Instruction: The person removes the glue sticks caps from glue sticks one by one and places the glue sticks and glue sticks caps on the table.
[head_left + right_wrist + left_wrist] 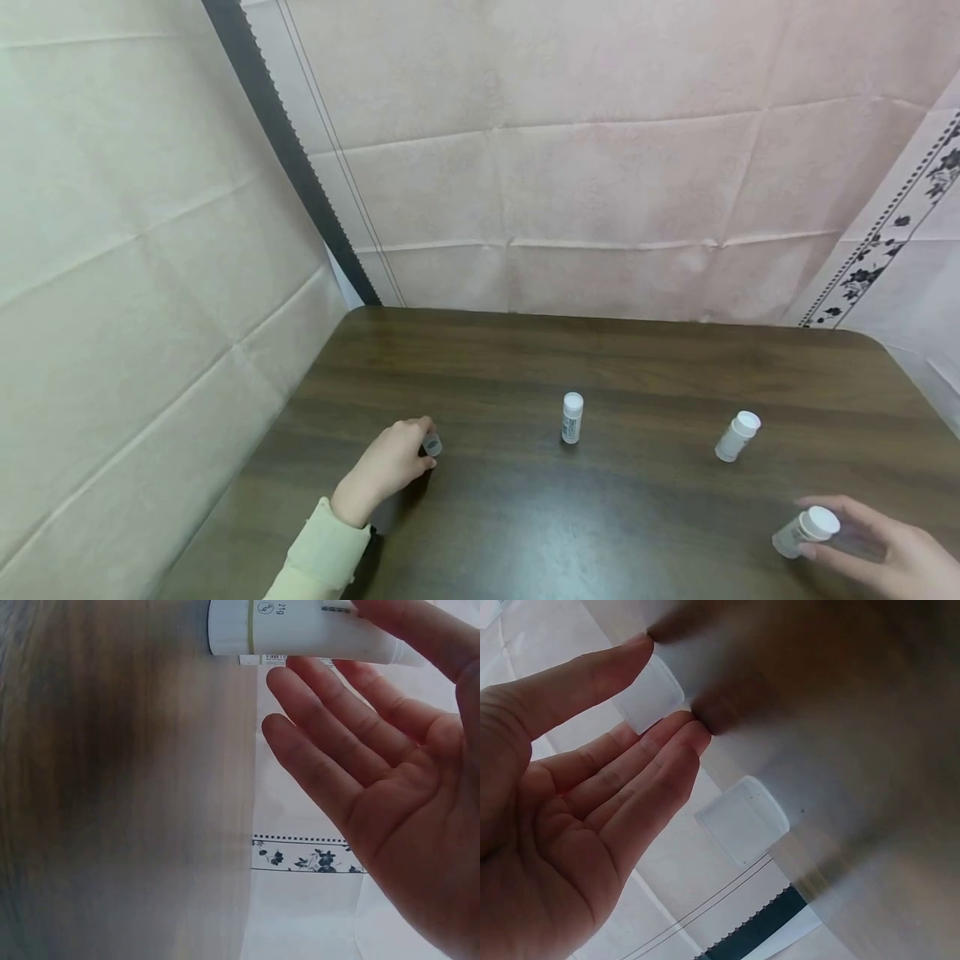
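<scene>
At the tabletop's [637,358] right, right hand [911,554] is pinching a white-capped bottle [795,536]; at left, left hand [393,454] is pinching a translucent container [432,445]. Both are looking light, stiff, slick; sidewalls are offering best hold.

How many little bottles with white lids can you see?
3: a middle bottle, another bottle to its right, and a third bottle at the right hand. Others could be hidden.
</scene>
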`<control>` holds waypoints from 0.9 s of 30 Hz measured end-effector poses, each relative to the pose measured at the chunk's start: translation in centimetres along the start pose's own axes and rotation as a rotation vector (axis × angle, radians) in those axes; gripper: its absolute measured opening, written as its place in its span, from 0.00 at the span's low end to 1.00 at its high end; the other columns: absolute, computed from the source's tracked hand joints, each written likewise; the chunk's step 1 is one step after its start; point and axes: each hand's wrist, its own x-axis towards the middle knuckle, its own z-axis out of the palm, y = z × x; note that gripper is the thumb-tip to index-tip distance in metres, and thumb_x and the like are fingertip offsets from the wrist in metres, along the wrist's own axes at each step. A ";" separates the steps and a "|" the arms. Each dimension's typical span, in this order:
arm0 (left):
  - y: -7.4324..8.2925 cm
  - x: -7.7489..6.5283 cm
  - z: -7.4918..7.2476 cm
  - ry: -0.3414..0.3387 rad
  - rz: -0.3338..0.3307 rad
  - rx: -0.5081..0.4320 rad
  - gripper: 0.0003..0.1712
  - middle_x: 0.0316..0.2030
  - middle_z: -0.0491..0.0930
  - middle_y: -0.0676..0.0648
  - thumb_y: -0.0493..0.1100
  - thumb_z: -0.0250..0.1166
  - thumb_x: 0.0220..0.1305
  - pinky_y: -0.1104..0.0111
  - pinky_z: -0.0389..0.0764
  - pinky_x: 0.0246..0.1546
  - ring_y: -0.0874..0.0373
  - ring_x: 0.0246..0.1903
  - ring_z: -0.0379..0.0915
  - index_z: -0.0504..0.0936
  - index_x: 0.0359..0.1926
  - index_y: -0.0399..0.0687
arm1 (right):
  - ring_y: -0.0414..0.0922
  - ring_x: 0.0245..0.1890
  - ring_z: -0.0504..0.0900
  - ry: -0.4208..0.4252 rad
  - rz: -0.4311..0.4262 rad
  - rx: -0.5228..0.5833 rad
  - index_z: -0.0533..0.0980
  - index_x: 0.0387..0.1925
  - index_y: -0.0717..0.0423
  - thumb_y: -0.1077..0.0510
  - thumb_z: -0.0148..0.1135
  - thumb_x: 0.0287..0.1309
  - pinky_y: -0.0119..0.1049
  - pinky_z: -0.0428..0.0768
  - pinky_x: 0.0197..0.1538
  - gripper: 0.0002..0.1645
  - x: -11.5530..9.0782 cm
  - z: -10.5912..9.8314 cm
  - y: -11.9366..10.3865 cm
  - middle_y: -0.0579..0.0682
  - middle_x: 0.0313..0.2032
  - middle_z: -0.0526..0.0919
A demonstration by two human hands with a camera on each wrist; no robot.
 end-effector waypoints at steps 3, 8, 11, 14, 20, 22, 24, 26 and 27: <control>0.2 -0.3 -0.7 0.049 0.004 0.002 0.24 0.48 0.82 0.42 0.37 0.76 0.57 0.58 0.82 0.41 0.50 0.42 0.82 0.79 0.53 0.38 | 0.20 0.42 0.78 0.075 -0.072 0.052 0.77 0.57 0.56 0.59 0.80 0.48 0.15 0.74 0.38 0.33 -0.3 0.0 -0.2 0.26 0.46 0.83; 1.3 -0.6 -2.8 0.173 0.048 0.022 0.29 0.54 0.80 0.40 0.37 0.76 0.57 0.53 0.81 0.50 0.45 0.51 0.79 0.77 0.58 0.36 | 0.22 0.52 0.76 0.273 -0.267 0.209 0.75 0.58 0.69 0.81 0.76 0.33 0.13 0.68 0.50 0.43 0.3 -1.4 -1.4 0.27 0.53 0.80; 2.0 -0.5 -3.5 0.198 0.087 0.042 0.30 0.54 0.81 0.40 0.37 0.77 0.56 0.53 0.80 0.51 0.45 0.52 0.79 0.78 0.59 0.37 | 0.24 0.54 0.76 0.366 -0.300 0.248 0.75 0.57 0.72 0.86 0.71 0.29 0.12 0.67 0.53 0.44 0.8 -2.3 -2.8 0.29 0.54 0.81; 2.6 -0.3 -3.5 0.202 0.123 0.059 0.29 0.53 0.81 0.42 0.37 0.77 0.56 0.55 0.81 0.51 0.47 0.52 0.80 0.78 0.59 0.38 | 0.21 0.53 0.75 0.399 -0.255 0.231 0.77 0.56 0.69 0.83 0.73 0.33 0.12 0.66 0.51 0.40 1.2 -2.7 -4.6 0.26 0.53 0.80; 3.3 0.0 -2.5 0.207 0.185 0.068 0.28 0.49 0.82 0.43 0.38 0.77 0.56 0.61 0.83 0.43 0.54 0.41 0.82 0.79 0.58 0.39 | 0.09 0.45 0.65 0.315 -0.091 -0.010 0.79 0.58 0.45 0.53 0.81 0.47 0.16 0.65 0.40 0.34 2.4 -2.7 -8.8 0.16 0.51 0.75; 3.6 0.2 -2.2 0.196 0.213 0.072 0.27 0.49 0.82 0.44 0.38 0.76 0.57 0.62 0.83 0.40 0.56 0.37 0.81 0.79 0.58 0.40 | 0.10 0.44 0.66 0.299 -0.093 -0.066 0.79 0.58 0.40 0.48 0.81 0.47 0.18 0.65 0.38 0.34 3.2 -2.1 -10.2 0.24 0.53 0.79; 3.8 0.4 -2.0 0.190 0.243 0.085 0.27 0.48 0.83 0.44 0.38 0.76 0.57 0.62 0.83 0.40 0.55 0.38 0.81 0.80 0.57 0.40 | 0.18 0.43 0.75 0.296 -0.135 -0.083 0.79 0.58 0.41 0.46 0.80 0.48 0.23 0.70 0.39 0.34 4.2 -1.1 -11.6 0.37 0.52 0.84; 4.1 0.6 -1.7 0.185 0.268 0.097 0.26 0.49 0.83 0.45 0.39 0.76 0.58 0.60 0.83 0.42 0.53 0.42 0.82 0.80 0.57 0.41 | 0.31 0.42 0.83 0.295 -0.192 -0.092 0.80 0.57 0.44 0.47 0.80 0.49 0.31 0.77 0.41 0.32 5.3 0.2 -12.8 0.46 0.50 0.86; 4.2 0.7 -1.6 0.184 0.281 0.101 0.26 0.49 0.83 0.44 0.39 0.76 0.58 0.59 0.83 0.44 0.51 0.45 0.81 0.80 0.57 0.41 | 0.38 0.41 0.85 0.282 -0.210 -0.094 0.80 0.57 0.45 0.46 0.79 0.50 0.36 0.79 0.41 0.32 5.9 0.9 -13.4 0.48 0.49 0.86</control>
